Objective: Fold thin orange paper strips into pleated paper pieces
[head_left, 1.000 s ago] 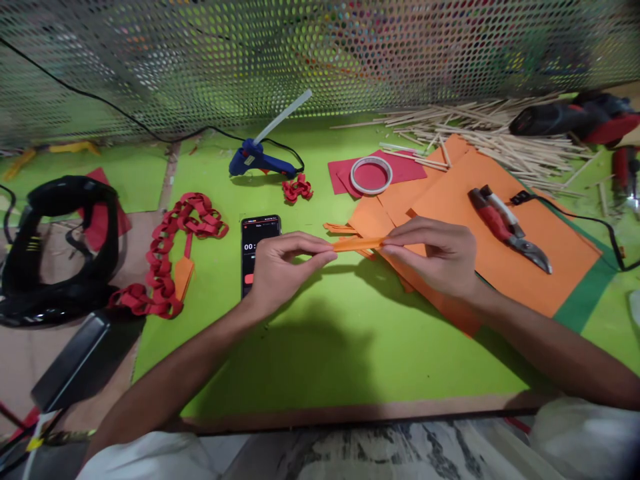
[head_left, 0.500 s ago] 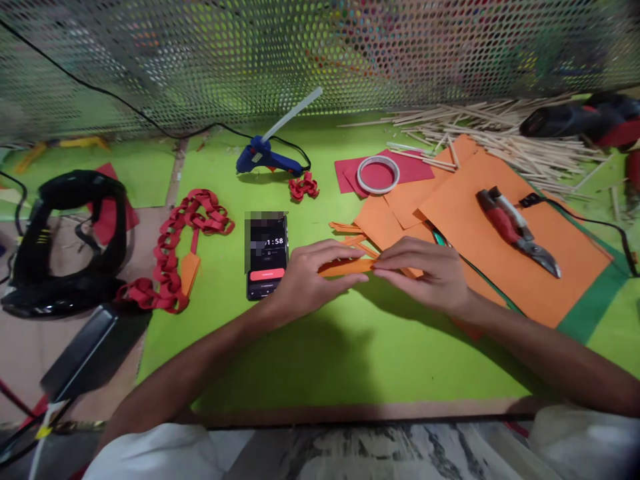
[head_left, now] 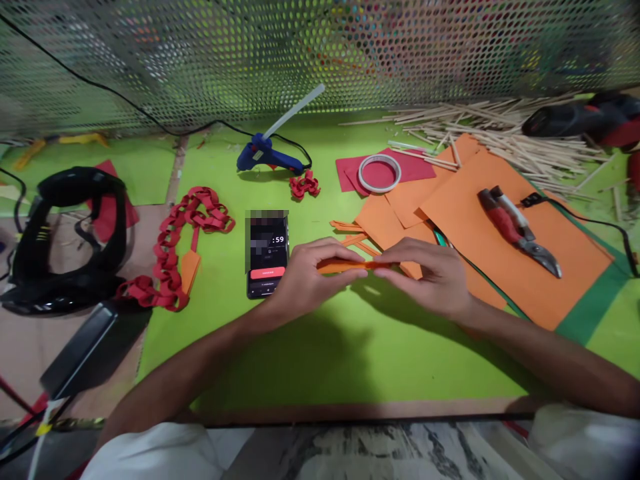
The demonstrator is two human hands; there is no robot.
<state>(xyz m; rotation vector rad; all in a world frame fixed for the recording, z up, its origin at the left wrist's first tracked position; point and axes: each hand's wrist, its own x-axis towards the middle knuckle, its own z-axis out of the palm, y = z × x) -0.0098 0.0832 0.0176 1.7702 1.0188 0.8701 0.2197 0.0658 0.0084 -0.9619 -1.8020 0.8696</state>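
Between my two hands stretches a narrow orange paper strip (head_left: 343, 266), which looks folded. My left hand (head_left: 313, 270) pinches it from the left, thumb below and fingers above. My right hand (head_left: 425, 270) pinches its right end, fingertips close to those of the left. Thin orange paper strips (head_left: 350, 230) lie on the table just behind my fingers. Left of my left hand lies a phone (head_left: 267, 253) with a timer on its screen. Orange paper pieces (head_left: 377, 220) are spread behind my right hand.
At the back stand a blue glue gun (head_left: 270, 159) and a tape roll (head_left: 379, 173) on red paper. Red-handled pruning shears (head_left: 515, 230) rest on orange sheets at right, near many wooden sticks (head_left: 500, 143). A red paper chain (head_left: 167, 247) and a black headset (head_left: 65, 240) lie left.
My fingertips have shifted slightly along the orange strip, and the right fingers hold it a little differently. The phone's timer reading has advanced. The other things stay in place.
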